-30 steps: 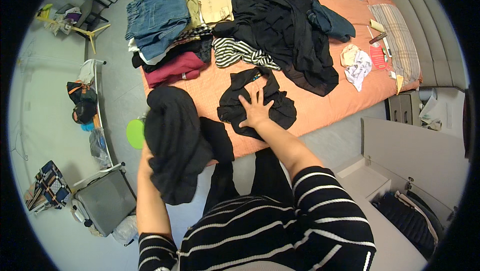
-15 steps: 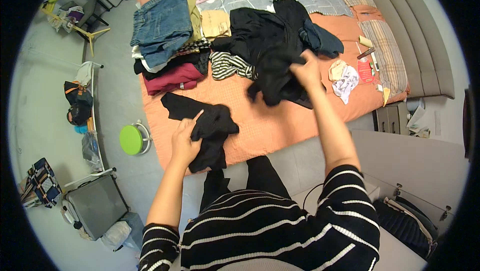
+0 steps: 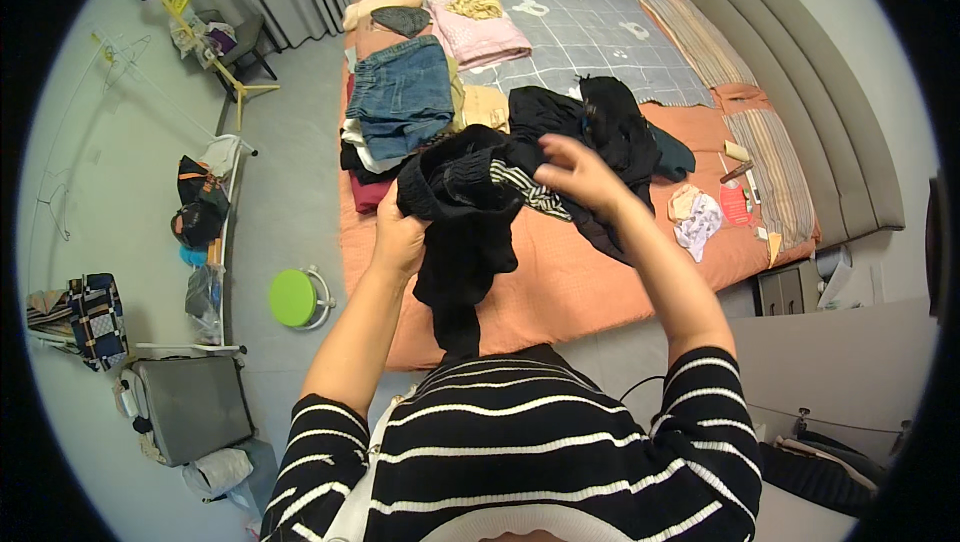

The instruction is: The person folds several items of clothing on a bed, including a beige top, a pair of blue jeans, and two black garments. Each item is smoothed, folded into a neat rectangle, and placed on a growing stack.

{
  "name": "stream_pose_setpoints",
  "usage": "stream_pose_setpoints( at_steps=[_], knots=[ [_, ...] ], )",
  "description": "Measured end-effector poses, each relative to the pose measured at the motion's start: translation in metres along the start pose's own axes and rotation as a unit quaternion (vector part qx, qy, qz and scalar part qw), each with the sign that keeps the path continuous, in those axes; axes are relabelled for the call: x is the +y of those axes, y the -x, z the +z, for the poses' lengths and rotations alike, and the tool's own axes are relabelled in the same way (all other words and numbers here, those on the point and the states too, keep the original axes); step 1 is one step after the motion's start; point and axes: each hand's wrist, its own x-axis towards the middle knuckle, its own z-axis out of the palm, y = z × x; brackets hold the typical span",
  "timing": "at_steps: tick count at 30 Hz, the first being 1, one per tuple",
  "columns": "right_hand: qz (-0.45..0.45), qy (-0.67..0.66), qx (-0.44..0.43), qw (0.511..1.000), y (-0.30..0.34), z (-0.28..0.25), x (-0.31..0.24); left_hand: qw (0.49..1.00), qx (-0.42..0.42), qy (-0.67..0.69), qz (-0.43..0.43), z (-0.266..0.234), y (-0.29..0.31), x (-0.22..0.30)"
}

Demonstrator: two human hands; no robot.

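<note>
Already, a pile lies stacked under the denim shorts; right of these, a black heap looks left unfolded. Nearer than the shorts, the left hand grasps a black garment in its fingers; whether the right hand holds something, I cannot tell.

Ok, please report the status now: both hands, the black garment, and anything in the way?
Left hand gripping black garment at its left edge. Right hand blurred, grip unclear. Garment rumpled. Striped cloth partly hidden behind it.
</note>
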Motion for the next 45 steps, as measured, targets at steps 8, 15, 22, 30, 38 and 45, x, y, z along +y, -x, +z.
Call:
stream_pose_setpoints(
  at_steps=[8, 15, 22, 30, 38, 45],
  knots=[
    [-0.159, 0.295, -0.013, 0.942, 0.041, 0.098, -0.05, 0.969, -0.062, 0.238, -0.026, -0.008, -0.012, 0.053],
    [-0.132, 0.111, 0.199, 0.965, 0.065, 0.014, -0.097, 0.971, -0.167, 0.17, 0.013, -0.059, -0.031, 0.132],
    [-0.198, 0.327, 0.18, 0.907, 0.064, -0.015, -0.207, 0.934, -0.236, 0.025, -0.268, -0.041, -0.026, 0.109],
    [-0.28, 0.626, 0.007, 0.727, 0.072, -0.024, -0.165, 0.992, -0.009, -0.081, -0.097, -0.074, -0.075, 0.122],
    [-0.14, 0.6, -0.027, 0.787, 0.071, -0.025, -0.129, 0.976, 0.04, -0.212, -0.035, -0.077, -0.064, 0.11],
    [-0.122, 0.595, 0.111, 0.787, 0.057, -0.069, -0.16, 0.961, 0.099, -0.255, 0.035, -0.08, -0.07, 0.152]
  ],
)
